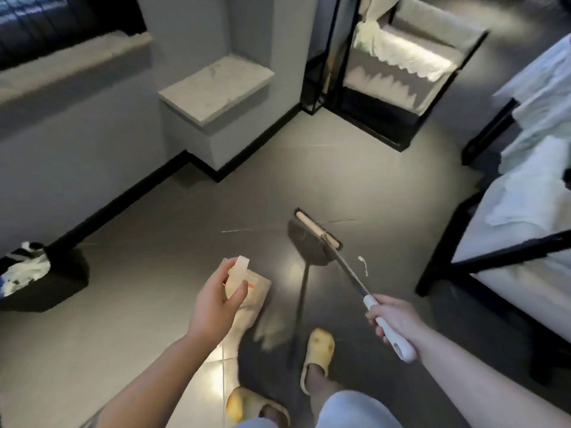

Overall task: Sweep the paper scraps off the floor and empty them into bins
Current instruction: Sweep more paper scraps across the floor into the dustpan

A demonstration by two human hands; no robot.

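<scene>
Grey tiled floor [148,273]: we note one paper scrap [364,265] beside the broom [318,236]. Our right hand [394,319] clenches its handle; our left hand [216,299] grips the dustpan [250,301]. Bin [46,279] stands left.

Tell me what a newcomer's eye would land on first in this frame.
Probably the broom at centre, its white handle gripped by the right hand, with a white paper scrap on the floor just right of the bristles. Next, the left hand holding a beige dustpan, and the black bin far left.
</scene>
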